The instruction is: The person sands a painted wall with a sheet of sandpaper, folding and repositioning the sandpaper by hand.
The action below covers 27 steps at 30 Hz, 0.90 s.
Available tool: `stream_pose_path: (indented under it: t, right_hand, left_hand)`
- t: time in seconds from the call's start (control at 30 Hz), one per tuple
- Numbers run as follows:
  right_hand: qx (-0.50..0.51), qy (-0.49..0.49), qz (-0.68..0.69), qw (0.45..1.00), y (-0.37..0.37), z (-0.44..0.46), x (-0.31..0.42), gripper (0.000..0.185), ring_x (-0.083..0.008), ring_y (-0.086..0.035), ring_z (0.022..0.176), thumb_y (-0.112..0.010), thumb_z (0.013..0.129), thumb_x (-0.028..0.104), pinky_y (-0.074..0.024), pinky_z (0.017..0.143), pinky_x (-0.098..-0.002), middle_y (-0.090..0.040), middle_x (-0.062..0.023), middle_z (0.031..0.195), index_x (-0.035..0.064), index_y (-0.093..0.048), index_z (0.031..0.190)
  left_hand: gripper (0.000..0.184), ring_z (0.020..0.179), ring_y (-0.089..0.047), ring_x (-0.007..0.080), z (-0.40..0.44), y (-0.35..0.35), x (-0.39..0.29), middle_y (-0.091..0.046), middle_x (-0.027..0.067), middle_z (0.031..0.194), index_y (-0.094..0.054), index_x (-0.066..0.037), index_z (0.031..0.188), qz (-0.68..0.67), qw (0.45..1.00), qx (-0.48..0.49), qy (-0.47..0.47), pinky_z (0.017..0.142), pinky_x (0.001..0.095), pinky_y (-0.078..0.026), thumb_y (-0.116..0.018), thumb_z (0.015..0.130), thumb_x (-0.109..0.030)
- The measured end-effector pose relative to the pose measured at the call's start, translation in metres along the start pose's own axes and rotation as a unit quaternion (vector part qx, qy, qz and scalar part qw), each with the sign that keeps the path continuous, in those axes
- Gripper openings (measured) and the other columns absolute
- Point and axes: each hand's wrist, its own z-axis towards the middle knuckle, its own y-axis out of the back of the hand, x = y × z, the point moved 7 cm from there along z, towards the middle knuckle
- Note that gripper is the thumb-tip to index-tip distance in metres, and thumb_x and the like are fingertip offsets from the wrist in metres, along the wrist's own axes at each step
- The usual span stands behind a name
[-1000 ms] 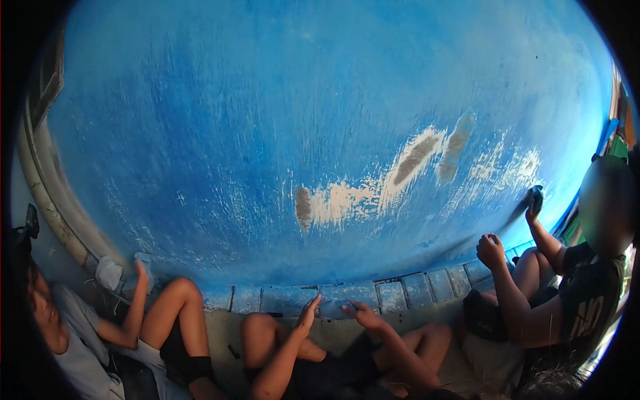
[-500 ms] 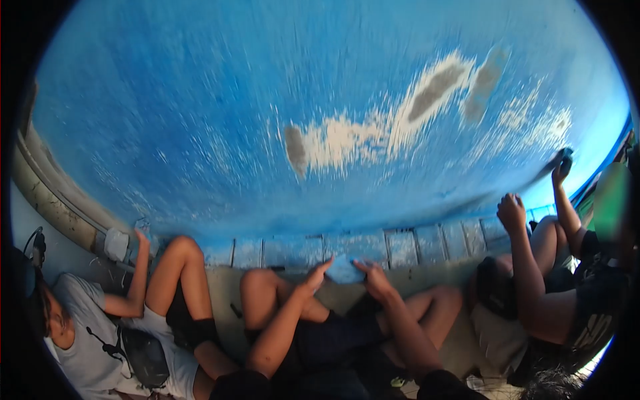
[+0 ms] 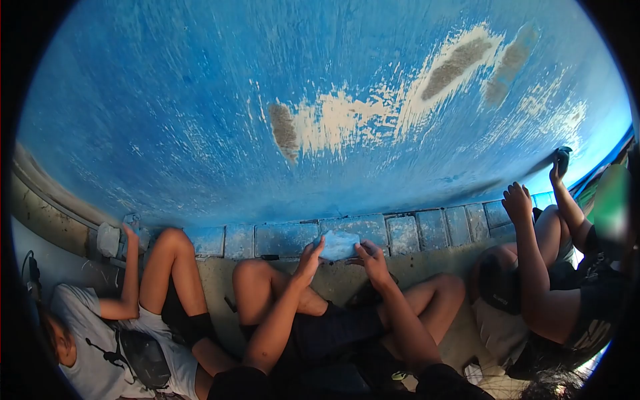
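A small pale-blue sheet, seemingly sandpaper coated in blue dust, is stretched between my two hands in front of the wall's base. My left hand pinches its left edge, thumb on the near side. At the right edge, my right hand grips it between thumb and fingers. Beyond them rises the blue painted wall, worn through to white and grey patches. Neither hand touches the wall.
A person in a grey shirt sits at left, one hand near the wall's foot. At right, a co-worker's hand presses a dark object to the wall; another raised hand is nearby. Grey-blue blocks line the wall's base.
My hands have raised the sheet slightly and tilted it so more of its face shows. The view has shifted a little. At right, the raised co-worker's hand has opened its fingers.
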Motion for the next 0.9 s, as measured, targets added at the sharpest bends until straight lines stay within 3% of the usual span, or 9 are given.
stream_pose_path:
  t: [0.2, 0.3, 0.37, 0.4, 0.47, 0.6, 0.67, 0.83, 0.9]
  right_hand:
    - [0.006, 0.061, -0.019, 0.998, -0.003, 0.007, 0.005, 0.023, -0.0131, -0.06, 0.082, -0.054, 0.096, 0.019, -0.0538, 0.069, -0.0294, -0.059, -0.0058, 0.09, -0.003, -0.057, 0.104]
    - [-0.04, 0.084, -0.033, 0.995, -0.006, 0.002, 0.015, 0.024, -0.0127, -0.059, 0.082, -0.057, 0.095, 0.017, -0.0514, 0.07, -0.0273, -0.06, -0.0067, 0.089, -0.0031, -0.057, 0.107]
    - [-0.092, 0.186, -0.166, 0.964, -0.007, -0.005, 0.034, 0.024, -0.0126, -0.059, 0.082, -0.061, 0.092, 0.014, -0.0483, 0.07, -0.0264, -0.061, -0.008, 0.088, -0.0011, -0.058, 0.111]
    - [-0.093, 0.185, -0.166, 0.964, -0.005, -0.005, 0.034, 0.024, -0.0126, -0.059, 0.082, -0.061, 0.092, 0.014, -0.0483, 0.07, -0.0264, -0.061, -0.008, 0.088, -0.0011, -0.058, 0.111]
    - [-0.079, 0.259, -0.333, 0.903, -0.012, -0.007, 0.042, 0.028, -0.015, -0.06, 0.078, -0.065, 0.088, 0.01, -0.0458, 0.069, -0.0271, -0.061, -0.0101, 0.086, 0.0022, -0.061, 0.114]
    - [-0.052, 0.278, -0.377, 0.882, -0.026, -0.013, 0.056, 0.03, -0.0197, -0.06, 0.073, -0.067, 0.084, 0.006, -0.0458, 0.067, -0.0296, -0.06, -0.0122, 0.083, 0.003, -0.062, 0.114]
    - [-0.043, 0.274, -0.379, 0.883, -0.027, -0.013, 0.052, 0.035, -0.0274, -0.061, 0.074, -0.068, 0.081, 0.004, -0.0481, 0.068, -0.0347, -0.061, -0.015, 0.085, 0.0053, -0.062, 0.116]
    - [-0.049, 0.28, -0.404, 0.869, -0.025, -0.012, 0.051, 0.027, -0.0284, -0.061, 0.074, -0.069, 0.082, 0.007, -0.0484, 0.067, -0.0365, -0.062, -0.0147, 0.085, 0.004, -0.065, 0.108]
    - [-0.052, 0.285, -0.408, 0.866, -0.025, -0.013, 0.05, 0.025, -0.0283, -0.061, 0.074, -0.069, 0.082, 0.008, -0.0483, 0.067, -0.0368, -0.062, -0.0146, 0.085, 0.0037, -0.066, 0.106]
  left_hand:
    - [0.056, 0.105, -0.052, 0.0173, 0.004, 0.002, 0.006, -0.057, 0.0105, 0.115, -0.054, 0.003, 0.119, 0.104, 0.994, -0.023, 0.003, 0.089, 0.0313, -0.04, -0.067, 0.086, -0.04]
    - [0.05, 0.099, -0.054, 0.0154, 0.004, 0.005, 0.007, -0.06, 0.0078, 0.11, -0.057, 0.002, 0.116, 0.114, 0.992, -0.049, 0.01, 0.086, 0.0303, -0.041, -0.067, 0.087, -0.038]
    - [0.047, 0.096, -0.055, 0.0146, -0.006, -0.007, -0.014, -0.061, 0.0063, 0.107, -0.058, 0.001, 0.114, 0.095, 0.994, -0.049, 0.003, 0.083, 0.0298, -0.042, -0.066, 0.087, -0.036]
    - [0.043, 0.093, -0.056, 0.0139, -0.009, -0.01, -0.02, -0.062, 0.0049, 0.104, -0.06, 0.001, 0.112, 0.077, 0.996, -0.048, -0.005, 0.081, 0.0292, -0.043, -0.066, 0.088, -0.035]
    - [0.04, 0.091, -0.056, 0.0137, -0.006, -0.006, -0.014, -0.063, 0.004, 0.102, -0.061, 0.001, 0.11, 0.059, 0.997, -0.042, -0.019, 0.079, 0.0288, -0.044, -0.066, 0.089, -0.033]
    - [0.037, 0.09, -0.057, 0.0132, -0.01, -0.01, -0.021, -0.063, 0.003, 0.099, -0.062, 0.0, 0.107, 0.035, 0.998, -0.05, -0.022, 0.077, 0.0295, -0.045, -0.065, 0.089, -0.033]
    - [0.038, 0.091, -0.058, 0.0138, -0.009, -0.006, -0.019, -0.063, 0.0041, 0.101, -0.061, 0.0, 0.109, 0.046, 0.997, -0.056, -0.02, 0.077, 0.0302, -0.046, -0.066, 0.089, -0.033]
    - [0.041, 0.096, -0.059, 0.0162, -0.009, -0.001, -0.014, -0.061, 0.0072, 0.106, -0.056, 0.001, 0.113, 0.058, 0.994, -0.094, -0.005, 0.079, 0.031, -0.048, -0.067, 0.088, -0.031]
    - [0.038, 0.097, -0.06, 0.0183, -0.011, -0.013, -0.02, -0.059, 0.0093, 0.108, -0.054, 0.002, 0.112, -0.029, 0.998, -0.034, -0.032, 0.079, 0.0314, -0.051, -0.066, 0.089, -0.025]
